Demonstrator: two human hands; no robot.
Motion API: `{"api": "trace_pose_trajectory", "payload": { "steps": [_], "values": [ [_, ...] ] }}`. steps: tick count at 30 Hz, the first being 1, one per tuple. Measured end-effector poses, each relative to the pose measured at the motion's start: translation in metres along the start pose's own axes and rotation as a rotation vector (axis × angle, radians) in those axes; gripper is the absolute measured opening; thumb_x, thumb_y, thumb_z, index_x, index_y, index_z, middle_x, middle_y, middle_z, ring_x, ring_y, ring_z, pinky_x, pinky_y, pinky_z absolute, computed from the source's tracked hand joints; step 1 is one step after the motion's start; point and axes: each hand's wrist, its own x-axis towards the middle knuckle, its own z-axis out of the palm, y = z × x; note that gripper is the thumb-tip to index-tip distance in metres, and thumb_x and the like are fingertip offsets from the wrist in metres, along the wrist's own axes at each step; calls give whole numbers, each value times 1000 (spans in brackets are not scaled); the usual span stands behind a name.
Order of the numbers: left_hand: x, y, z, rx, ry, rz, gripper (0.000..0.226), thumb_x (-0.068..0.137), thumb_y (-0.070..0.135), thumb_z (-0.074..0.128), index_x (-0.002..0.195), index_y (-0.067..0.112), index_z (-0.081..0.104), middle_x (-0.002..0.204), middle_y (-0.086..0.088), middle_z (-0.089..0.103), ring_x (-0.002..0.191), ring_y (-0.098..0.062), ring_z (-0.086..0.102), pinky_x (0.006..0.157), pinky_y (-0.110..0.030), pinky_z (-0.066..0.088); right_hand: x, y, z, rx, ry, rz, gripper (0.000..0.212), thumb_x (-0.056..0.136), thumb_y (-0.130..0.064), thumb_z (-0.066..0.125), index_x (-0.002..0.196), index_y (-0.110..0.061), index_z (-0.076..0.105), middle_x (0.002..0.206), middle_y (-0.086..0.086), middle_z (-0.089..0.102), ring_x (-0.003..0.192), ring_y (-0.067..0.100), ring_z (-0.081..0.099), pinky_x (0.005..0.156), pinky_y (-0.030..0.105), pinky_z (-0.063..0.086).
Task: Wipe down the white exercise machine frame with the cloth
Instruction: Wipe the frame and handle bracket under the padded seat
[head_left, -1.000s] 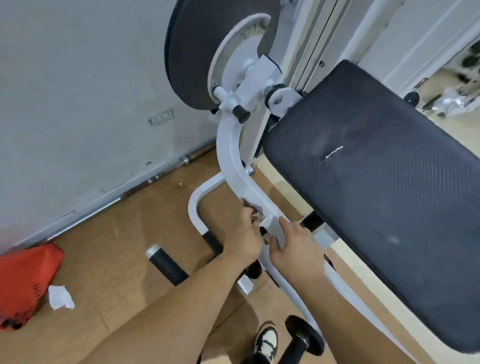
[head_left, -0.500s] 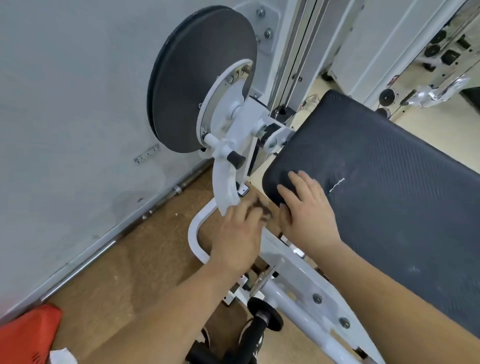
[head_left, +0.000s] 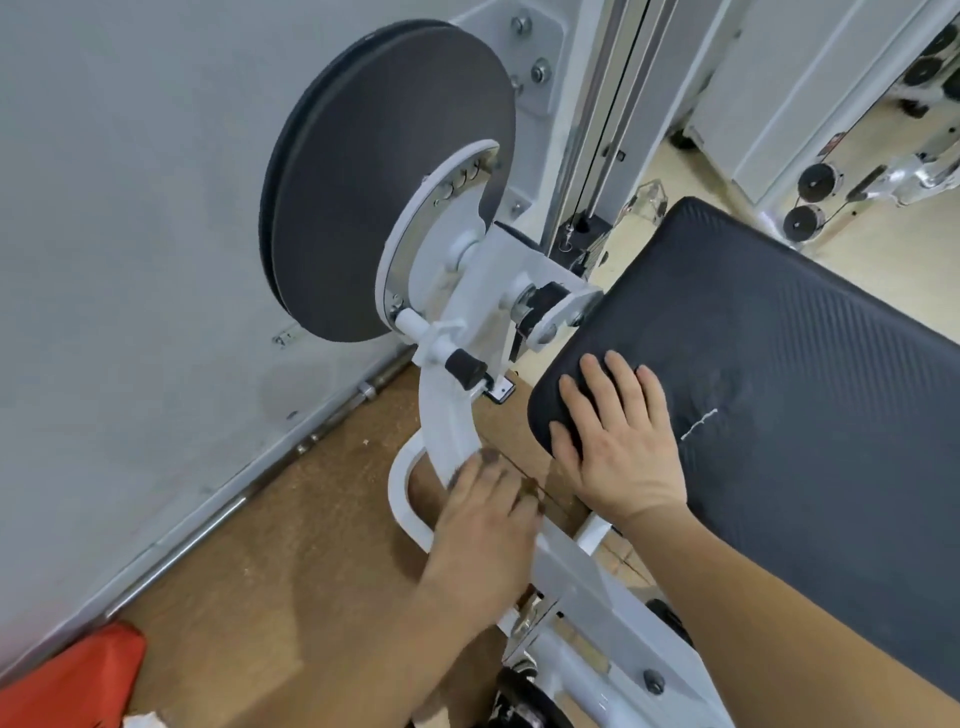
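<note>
The white machine frame (head_left: 448, 415) curves down from a pivot beside a big black disc (head_left: 384, 176). My left hand (head_left: 483, 512) lies over the lower part of this curved arm and holds a small dark cloth (head_left: 489, 457) against it. Only scraps of the cloth show past the fingers. My right hand (head_left: 621, 449) rests flat, fingers straight, on the near corner of the black padded seat (head_left: 789, 395), apart from the frame.
A grey wall stands on the left with a metal bar (head_left: 218, 512) along its foot. Brown floor lies below. A red object (head_left: 67, 680) sits at the bottom left. Cable pulleys (head_left: 810, 202) and more white equipment are at the back right.
My right hand left the lower frame and went up onto the black pad. My left hand slid with the cloth along the curved white arm. The view lifted toward the disc.
</note>
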Motion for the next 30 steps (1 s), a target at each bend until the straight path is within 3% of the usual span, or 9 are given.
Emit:
{"api": "trace_pose_trajectory", "payload": {
  "steps": [4,8,11,17,20,24,26,28,30],
  "values": [
    [3,-41,-4,-10,56,408,32,93,19,48,119,26,66,114,4,62,123,-25,55,127,-43,14,2,-3,-3,-26,6,17,51,102,-41,51,142,-10,61,154,16,50,148,41,37,123,59,24],
    [34,-110,-33,239,33,269,37,89,15,50,122,22,67,131,-3,61,144,-30,41,127,-52,11,0,-6,-5,-53,5,32,51,103,-43,49,142,-11,61,155,15,49,149,40,36,124,59,23],
    [13,-65,-22,94,-32,93,51,86,17,47,135,19,58,141,-3,53,150,-30,29,127,-52,5,0,-6,-4,-52,28,22,51,103,-42,50,141,-11,61,155,15,50,148,41,37,123,59,25],
    [11,-92,-30,228,1,490,57,87,15,38,140,22,55,137,-5,57,139,-30,47,128,-49,13,-2,-9,-3,-48,36,40,52,102,-42,52,142,-11,61,156,15,48,149,40,36,122,59,26],
    [31,-138,-55,377,68,385,65,91,6,32,155,15,39,159,-10,39,152,-32,27,127,-53,7,0,-8,-3,-54,35,37,51,101,-42,53,141,-11,62,156,15,49,149,40,37,122,60,26],
    [4,-85,-43,125,-108,130,97,79,-11,29,164,20,-4,171,-3,-12,156,-24,-20,125,-44,-17,0,-9,-3,-56,29,42,51,101,-42,53,142,-12,62,156,15,49,150,40,36,122,59,25],
    [-13,-64,-17,11,-68,185,94,83,-5,56,164,16,13,171,-5,10,156,-23,-12,127,-42,-13,1,-8,-3,-51,33,43,51,101,-42,53,141,-11,62,156,15,49,149,40,37,122,60,26],
    [-10,-78,-18,33,-16,327,89,70,3,79,151,18,45,157,-5,45,153,-23,22,129,-42,7,1,-9,-3,-58,32,42,51,101,-42,53,141,-11,62,156,15,49,149,40,37,122,60,26],
    [3,-108,-34,107,-50,422,89,70,-3,73,149,25,44,157,-1,43,152,-23,30,127,-45,19,2,-9,-4,-64,27,44,52,101,-42,53,141,-11,62,156,15,49,149,40,37,122,60,25]
  ]
}}
